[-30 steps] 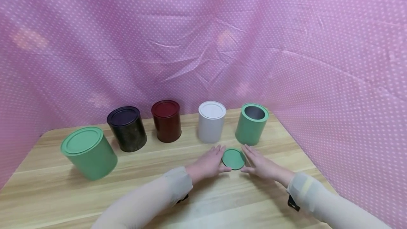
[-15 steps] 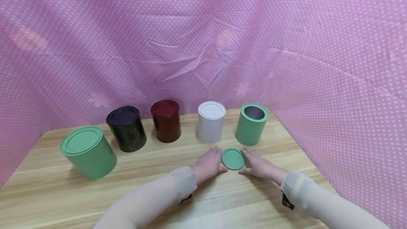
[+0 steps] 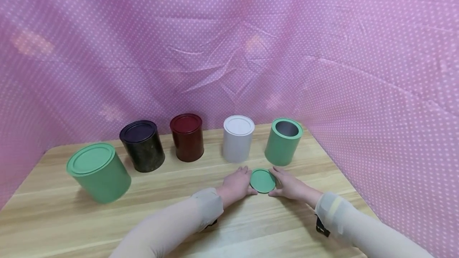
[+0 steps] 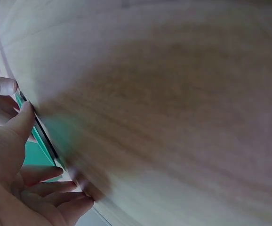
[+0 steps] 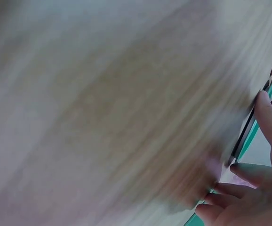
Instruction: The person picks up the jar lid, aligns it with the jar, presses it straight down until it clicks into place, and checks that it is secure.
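A round green can lid lies flat at the tabletop in the head view, its raised rim facing up. My left hand holds its left edge, thumb at the near side and fingers at the far side. Opposite it, my right hand holds the right edge in the same manner. Both wrist views show the lid edge-on, with the left thumb and the right thumb against its rim. Just behind the lid stands a green can without a cover, its grey inside showing.
Left of the uncovered can stand a white can, a dark red can and a black can, all lidded. A larger lidded green can is at the far left. Pink dotted cloth hangs behind the wooden table.
Both hands have drawn inward to the lid's rim; the left went slightly right, the right slightly left. The cans have stayed in place.
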Demonstrator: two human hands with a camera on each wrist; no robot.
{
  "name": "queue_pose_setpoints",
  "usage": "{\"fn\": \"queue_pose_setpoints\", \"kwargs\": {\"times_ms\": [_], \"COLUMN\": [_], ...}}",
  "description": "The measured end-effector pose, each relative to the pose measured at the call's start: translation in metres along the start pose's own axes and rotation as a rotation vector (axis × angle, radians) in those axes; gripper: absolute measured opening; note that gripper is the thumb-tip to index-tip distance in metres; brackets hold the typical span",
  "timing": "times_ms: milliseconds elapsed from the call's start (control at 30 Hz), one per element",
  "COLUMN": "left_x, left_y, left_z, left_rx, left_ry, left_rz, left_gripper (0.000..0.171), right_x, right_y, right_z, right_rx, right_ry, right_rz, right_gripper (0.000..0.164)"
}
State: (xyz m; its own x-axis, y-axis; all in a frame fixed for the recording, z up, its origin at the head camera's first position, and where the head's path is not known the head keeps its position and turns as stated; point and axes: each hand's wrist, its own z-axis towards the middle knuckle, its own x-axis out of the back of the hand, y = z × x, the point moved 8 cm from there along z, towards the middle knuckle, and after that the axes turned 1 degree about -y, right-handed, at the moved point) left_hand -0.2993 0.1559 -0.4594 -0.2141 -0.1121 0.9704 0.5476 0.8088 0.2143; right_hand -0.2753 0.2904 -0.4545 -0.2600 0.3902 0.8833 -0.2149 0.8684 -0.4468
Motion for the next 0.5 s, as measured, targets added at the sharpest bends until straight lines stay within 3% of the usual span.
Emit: {"fn": "queue_pose_setpoints", "kwargs": {"times_ms": [233, 500], "left_x": [0.0025, 0.0058], "left_y": [0.0013, 0.0051], "left_z": [0.0024, 0.0017], "left_rx": [0.044, 0.043], "left_ry": [0.012, 0.016], "left_rz": [0.059, 0.080], "left_gripper": [0.073, 0.073], "right_x": [0.0004, 0.0022], "right_y": [-0.0022, 0.0005], "right_z": [-0.0009, -0.0030], "right_rx": [0.015, -0.010], "right_ry": [0.018, 0.015], "right_rz": [0.012, 0.032], "right_gripper": [0.083, 0.081]}}
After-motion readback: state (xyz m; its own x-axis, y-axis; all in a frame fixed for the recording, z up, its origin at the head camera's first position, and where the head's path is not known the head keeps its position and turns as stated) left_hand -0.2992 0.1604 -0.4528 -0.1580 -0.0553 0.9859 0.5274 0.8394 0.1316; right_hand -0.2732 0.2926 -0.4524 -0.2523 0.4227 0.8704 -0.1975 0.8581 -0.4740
